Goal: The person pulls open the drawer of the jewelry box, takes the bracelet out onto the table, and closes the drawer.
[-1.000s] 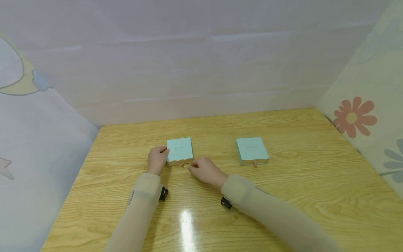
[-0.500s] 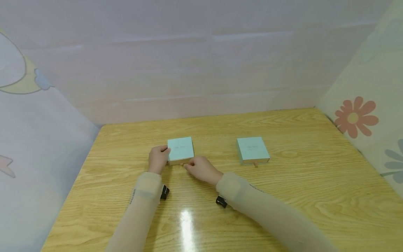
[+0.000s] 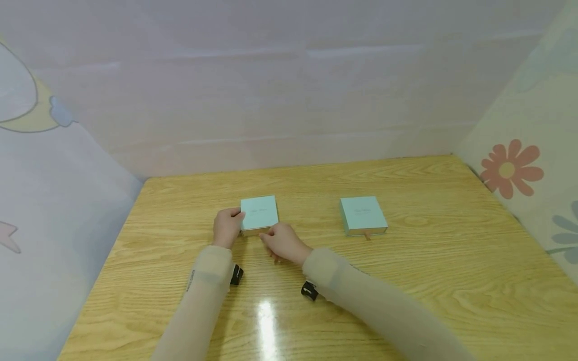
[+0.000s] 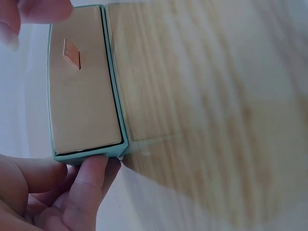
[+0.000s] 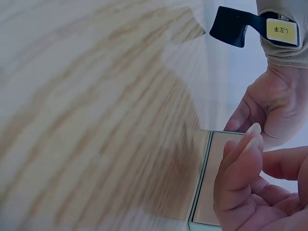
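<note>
We judged that pulling the small tab (image 4: 71, 54) could drag the left box (image 3: 259, 209) along the glossy, wood-grained desk (image 3: 451, 240), near its far edge, if the left hand (image 3: 227, 228) gripping that box slackened. The right hand (image 3: 284, 244), narrowly curled just beside the ribbon-like tab, held nothing. We noted square-edged, mint, card-like walls.

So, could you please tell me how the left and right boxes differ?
The left hand grips the left box; the right box is untouched. The right hand is close to the left box's front, but away from the right box. Both are mint and closed, each with a tab.
</note>
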`<state>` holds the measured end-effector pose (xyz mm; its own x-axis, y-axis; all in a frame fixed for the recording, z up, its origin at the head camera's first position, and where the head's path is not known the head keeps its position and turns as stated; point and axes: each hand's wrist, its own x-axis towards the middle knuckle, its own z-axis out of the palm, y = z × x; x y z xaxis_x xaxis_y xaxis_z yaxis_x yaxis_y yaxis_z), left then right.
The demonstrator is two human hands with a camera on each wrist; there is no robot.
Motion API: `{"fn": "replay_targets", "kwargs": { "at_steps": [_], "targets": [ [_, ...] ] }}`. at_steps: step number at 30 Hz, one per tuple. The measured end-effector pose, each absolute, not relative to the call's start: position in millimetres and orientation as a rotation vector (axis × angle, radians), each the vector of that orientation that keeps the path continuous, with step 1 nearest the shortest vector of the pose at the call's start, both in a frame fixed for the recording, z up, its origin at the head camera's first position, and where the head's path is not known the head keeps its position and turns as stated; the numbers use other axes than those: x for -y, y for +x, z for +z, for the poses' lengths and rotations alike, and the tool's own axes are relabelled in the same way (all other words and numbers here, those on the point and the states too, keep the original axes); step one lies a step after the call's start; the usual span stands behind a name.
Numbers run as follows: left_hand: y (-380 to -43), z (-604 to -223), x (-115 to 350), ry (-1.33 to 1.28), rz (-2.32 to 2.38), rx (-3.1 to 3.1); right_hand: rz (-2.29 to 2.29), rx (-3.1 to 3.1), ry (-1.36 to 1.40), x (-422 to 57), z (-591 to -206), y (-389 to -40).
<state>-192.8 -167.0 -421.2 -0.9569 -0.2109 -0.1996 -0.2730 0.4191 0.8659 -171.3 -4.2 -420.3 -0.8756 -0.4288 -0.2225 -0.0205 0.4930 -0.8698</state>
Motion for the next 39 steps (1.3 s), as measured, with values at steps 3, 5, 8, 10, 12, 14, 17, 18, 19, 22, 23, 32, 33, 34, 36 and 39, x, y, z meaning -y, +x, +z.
{"fn": "replay_targets", "kwargs": {
  "at_steps": [3,5,8,10,12,14,17,18,19,22,23,32,33,34,36,39],
  "targets": [
    [-193.1,-420.2,166.2,-0.440,1.600,-2.596,-1.371,-2.311,-0.327,6.9,-422.0,-172.0],
    [-193.0,-419.5,165.8,-0.436,1.600,-2.596,-1.387,-2.300,-0.297,8.4,-423.2,-172.6],
    [-192.9,-418.6,165.7,-0.436,1.594,-2.593,-1.395,-2.294,-0.271,10.3,-425.0,-173.4],
    [-193.1,-418.5,165.9,-0.439,1.585,-2.593,-1.388,-2.298,-0.263,11.3,-426.8,-174.2],
    [-193.0,-417.9,165.7,-0.440,1.580,-2.588,-1.387,-2.296,-0.253,12.3,-429.0,-175.0],
    [-192.7,-417.2,165.4,-0.443,1.582,-2.581,-1.390,-2.291,-0.242,13.4,-430.9,-175.5],
    [-192.1,-415.6,164.7,-0.441,1.587,-2.576,-1.409,-2.275,-0.221,15.0,-432.1,-175.6],
    [-191.9,-415.3,164.7,-0.440,1.589,-2.575,-1.414,-2.270,-0.217,15.5,-432.2,-175.5],
    [-191.7,-415.0,164.6,-0.441,1.590,-2.574,-1.420,-2.264,-0.212,16.0,-432.0,-175.5],
    [-192.1,-415.2,165.2,-0.436,1.590,-2.575,-1.439,-2.241,-0.187,17.0,-431.9,-175.6],
    [-192.4,-415.3,165.4,-0.437,1.589,-2.575,-1.444,-2.233,-0.176,17.3,-431.8,-175.8],
    [-193.1,-414.4,164.8,-0.460,1.569,-2.588,-1.501,-2.168,-0.109,20.3,-432.4,-177.3],
    [-193.2,-414.5,164.8,-0.461,1.566,-2.590,-1.503,-2.167,-0.109,20.6,-432.7,-177.5],
    [-193.3,-414.6,164.8,-0.463,1.563,-2.594,-1.509,-2.162,-0.102,20.9,-432.8,-177.7],
    [-193.7,-414.9,164.7,-0.465,1.561,-2.599,-1.517,-2.158,-0.092,21.4,-433.6,-178.0],
    [-194.3,-415.4,164.5,-0.472,1.563,-2.604,-1.534,-2.147,-0.066,22.2,-434.5,-178.2]
  ]
}}
